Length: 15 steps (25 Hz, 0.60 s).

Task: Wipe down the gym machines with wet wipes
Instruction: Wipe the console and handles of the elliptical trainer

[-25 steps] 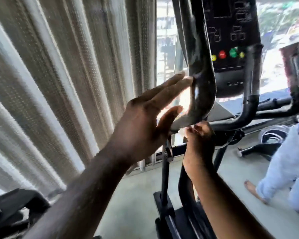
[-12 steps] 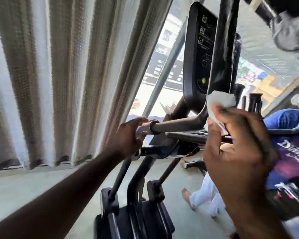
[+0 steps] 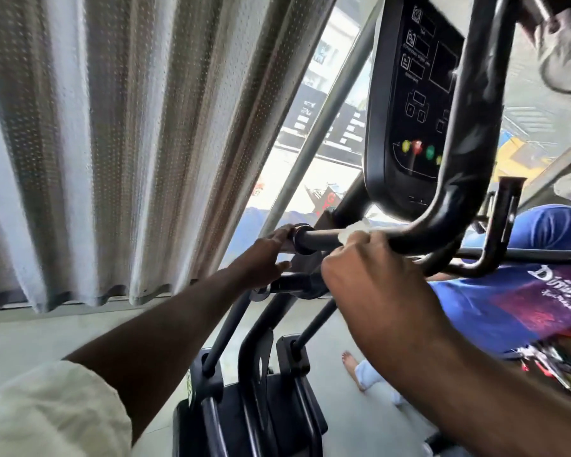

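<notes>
My right fingers (image 3: 363,247) clamp the wipe (image 3: 353,229) round the bar (image 3: 320,239) to scrub; left fingers (image 3: 276,235), loose, steady its end beyond them.

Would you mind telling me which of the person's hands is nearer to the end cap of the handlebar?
Left. The left hand touches the end cap; the right hand grips the handlebar through a wet wipe, farther along toward the bend.

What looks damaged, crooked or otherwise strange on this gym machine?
Nothing stands out. The console looks intact, the handlebar shows no visible damage, and the right hand holds a wet wipe around it while the left hand touches its end. No spill shows on the floor.
</notes>
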Available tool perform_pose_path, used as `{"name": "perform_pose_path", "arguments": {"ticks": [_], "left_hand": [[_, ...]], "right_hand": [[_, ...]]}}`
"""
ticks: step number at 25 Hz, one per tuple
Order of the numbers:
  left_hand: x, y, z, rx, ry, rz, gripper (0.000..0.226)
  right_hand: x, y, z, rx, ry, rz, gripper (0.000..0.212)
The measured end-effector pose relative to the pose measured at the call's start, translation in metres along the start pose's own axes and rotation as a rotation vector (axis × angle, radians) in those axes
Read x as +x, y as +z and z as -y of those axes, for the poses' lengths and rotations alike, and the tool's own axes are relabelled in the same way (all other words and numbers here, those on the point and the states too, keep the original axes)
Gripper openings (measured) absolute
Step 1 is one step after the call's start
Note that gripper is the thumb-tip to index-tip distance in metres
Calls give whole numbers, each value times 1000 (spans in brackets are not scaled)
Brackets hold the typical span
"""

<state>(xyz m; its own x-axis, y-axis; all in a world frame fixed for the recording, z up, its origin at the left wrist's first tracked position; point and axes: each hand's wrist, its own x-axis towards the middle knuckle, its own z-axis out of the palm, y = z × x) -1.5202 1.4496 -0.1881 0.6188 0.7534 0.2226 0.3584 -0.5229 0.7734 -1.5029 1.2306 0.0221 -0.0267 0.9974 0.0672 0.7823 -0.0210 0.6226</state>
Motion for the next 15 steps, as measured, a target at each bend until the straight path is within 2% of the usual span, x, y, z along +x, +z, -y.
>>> {"name": "perform_pose_path", "arguments": {"ticks": [2, 3, 7, 9, 12, 15], "left_hand": [[3, 5, 12, -46, 19, -14, 92], [4, 8, 20, -62, 12, -7, 96], [5, 14, 46, -64, -52, 53, 103], [6, 18, 54, -72, -59, 65, 100], [7, 18, 57, -100, -49, 46, 90], [2, 17, 59, -111, -32, 57, 99]], "right_hand": [[22, 27, 10, -100, -7, -5, 84], [33, 44, 16, -131, -13, -11, 89], [81, 85, 36, -195, 30, -66, 57], [108, 109, 47, -222, 70, -7, 43], [137, 127, 53, -310, 63, 71, 41], [136, 120, 50, -400, -10, 132, 42]]}}
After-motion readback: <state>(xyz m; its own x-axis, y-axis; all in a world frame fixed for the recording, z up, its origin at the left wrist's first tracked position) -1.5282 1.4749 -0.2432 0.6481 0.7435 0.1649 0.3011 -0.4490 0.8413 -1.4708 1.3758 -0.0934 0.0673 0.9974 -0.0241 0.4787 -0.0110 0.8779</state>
